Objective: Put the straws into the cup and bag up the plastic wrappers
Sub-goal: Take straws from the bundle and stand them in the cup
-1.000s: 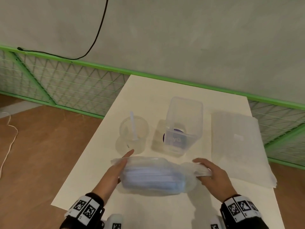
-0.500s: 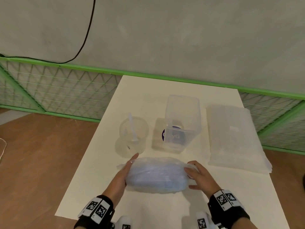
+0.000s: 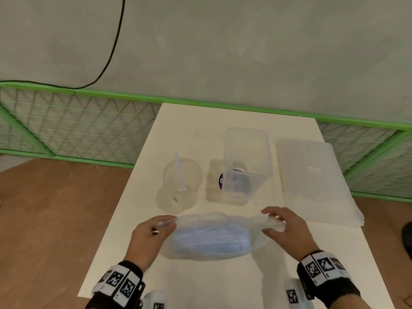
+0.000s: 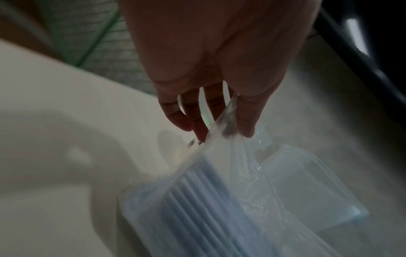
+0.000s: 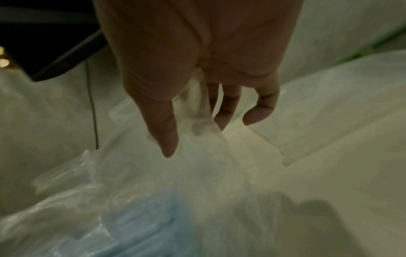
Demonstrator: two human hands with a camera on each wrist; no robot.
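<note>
A clear plastic pack of pale blue straws (image 3: 211, 238) (image 4: 197, 208) (image 5: 136, 231) lies crosswise on the white table (image 3: 200, 284) in front of me. My left hand (image 3: 153, 233) (image 4: 222, 121) pinches the pack's left end between thumb and fingers. My right hand (image 3: 281, 224) (image 5: 193, 125) pinches the bunched film at its right end. Behind the pack on the left stands a clear round cup (image 3: 181, 181) with one white straw (image 3: 180, 172) leaning in it.
A tall clear square container (image 3: 245, 161) with a purple label stands right of the cup. A stack of clear plastic bags (image 3: 312, 181) lies flat at the right side of the table. A green mesh fence (image 3: 73, 123) runs behind, with wood floor to the left.
Both hands have moved outward from the sides of the pack to its two ends and now pinch the film there. The pack is stretched longer between them.
</note>
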